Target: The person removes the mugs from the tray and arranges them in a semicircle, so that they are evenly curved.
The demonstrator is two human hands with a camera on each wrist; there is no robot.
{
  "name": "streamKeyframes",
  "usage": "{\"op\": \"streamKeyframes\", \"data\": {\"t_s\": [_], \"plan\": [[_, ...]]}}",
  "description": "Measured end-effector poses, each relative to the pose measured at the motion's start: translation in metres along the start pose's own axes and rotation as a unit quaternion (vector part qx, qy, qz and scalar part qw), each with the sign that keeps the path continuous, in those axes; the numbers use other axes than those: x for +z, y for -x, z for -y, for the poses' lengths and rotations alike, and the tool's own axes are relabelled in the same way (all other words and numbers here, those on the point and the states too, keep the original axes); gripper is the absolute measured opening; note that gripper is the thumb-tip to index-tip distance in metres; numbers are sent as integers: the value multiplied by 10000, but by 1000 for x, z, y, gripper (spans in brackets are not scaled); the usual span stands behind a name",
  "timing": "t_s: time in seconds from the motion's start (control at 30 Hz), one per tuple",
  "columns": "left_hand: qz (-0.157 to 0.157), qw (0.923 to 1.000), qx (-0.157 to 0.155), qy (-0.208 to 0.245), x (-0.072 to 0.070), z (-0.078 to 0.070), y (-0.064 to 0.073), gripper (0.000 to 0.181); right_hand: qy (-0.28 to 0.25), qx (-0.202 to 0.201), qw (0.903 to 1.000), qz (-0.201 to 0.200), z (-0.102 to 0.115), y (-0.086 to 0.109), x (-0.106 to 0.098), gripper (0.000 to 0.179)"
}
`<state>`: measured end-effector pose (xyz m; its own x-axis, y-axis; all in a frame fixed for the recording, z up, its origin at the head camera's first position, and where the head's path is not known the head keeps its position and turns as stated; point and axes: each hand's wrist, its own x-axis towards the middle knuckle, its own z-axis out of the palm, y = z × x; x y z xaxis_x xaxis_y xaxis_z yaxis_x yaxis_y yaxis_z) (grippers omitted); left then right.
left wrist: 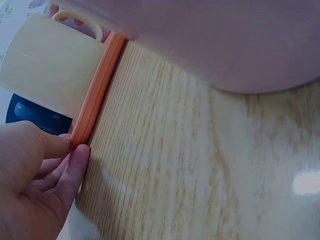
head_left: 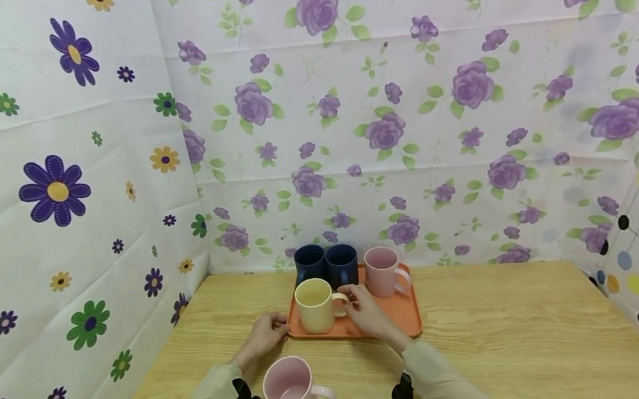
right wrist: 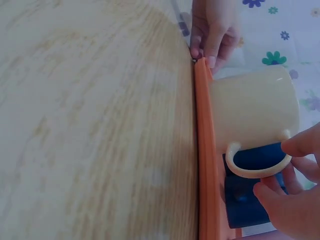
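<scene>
The yellow cup [head_left: 314, 309] stands upright on the orange tray [head_left: 401, 315], toward eight o'clock of it, with a blue cup [head_left: 340, 266] near, at one o'clock. The right hand [head_left: 365, 310] pinches its handle [right wrist: 255, 173], at three o'clock, between thumb and fingers; the left hand [head_left: 269, 331] pinches the tray's corner at eight o'clock. I judge the cup light, stiff, perhaps slippery on its smooth wall and breakable, so the handle seems the safest hold.

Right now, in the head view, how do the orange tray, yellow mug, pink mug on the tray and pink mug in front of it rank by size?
1. Orange tray
2. Front pink mug; its nearness helps
3. Yellow mug and rear pink mug: too alike to rank
</scene>
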<state>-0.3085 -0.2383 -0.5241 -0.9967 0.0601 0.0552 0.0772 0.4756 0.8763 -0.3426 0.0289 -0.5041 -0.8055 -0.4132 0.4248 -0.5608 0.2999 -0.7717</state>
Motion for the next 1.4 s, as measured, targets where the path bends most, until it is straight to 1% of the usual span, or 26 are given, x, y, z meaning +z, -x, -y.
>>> {"op": "streamKeyframes", "data": {"t_s": [0.1,0.2,0.27,0.37,0.4,0.5,0.53,0.57,0.67,0.87,0.9,0.97,1.1,1.17,1.27,1.4], "plan": [[-10,9999,8,-137,-1,-1,0,20,24,135,9999,-66,0,1,2,29],[-21,9998,18,-200,-1,1,0,18,68,289,9995,-126,0,2,4,22],[-25,9998,14,-189,-2,4,-1,16,124,308,9993,-144,-1,4,6,16],[-9,9999,33,-124,-2,7,-3,15,59,226,9994,-242,-2,6,9,10],[7,9999,77,-120,-2,8,-3,16,26,220,9993,-310,-2,6,10,9],[28,10000,30,-60,-2,7,-4,16,-61,224,9978,-627,-4,6,11,6],[33,10000,19,-57,-2,6,-4,17,-92,286,9968,-742,-4,6,11,6],[45,9999,47,-86,-2,5,-4,17,-66,300,9959,-856,-5,6,11,6],[30,10000,-22,-53,-2,1,-5,17,-29,389,9938,-1041,-5,6,11,7],[71,10000,24,9,-2,-2,-7,20,128,428,9924,-1151,-6,7,12,10],[74,9999,68,-26,-3,-2,-8,20,146,412,9922,-1167,-6,8,11,10],[61,9999,60,-67,-3,-1,-8,22,128,373,9923,-1176,-5,8,11,11],[4,10000,10,-49,-6,-1,-7,24,16,327,9926,-1168,0,9,8,12],[-10,10000,-63,65,-6,-1,-6,25,-31,349,9925,-1170,4,9,5,13],[12,9999,-60,157,-6,1,-6,26,-110,437,9921,-1167,8,12,1,13],[36,9999,-34,141,-5,3,-8,26,-66,513,9916,-1183,15,19,-5,13]]}}
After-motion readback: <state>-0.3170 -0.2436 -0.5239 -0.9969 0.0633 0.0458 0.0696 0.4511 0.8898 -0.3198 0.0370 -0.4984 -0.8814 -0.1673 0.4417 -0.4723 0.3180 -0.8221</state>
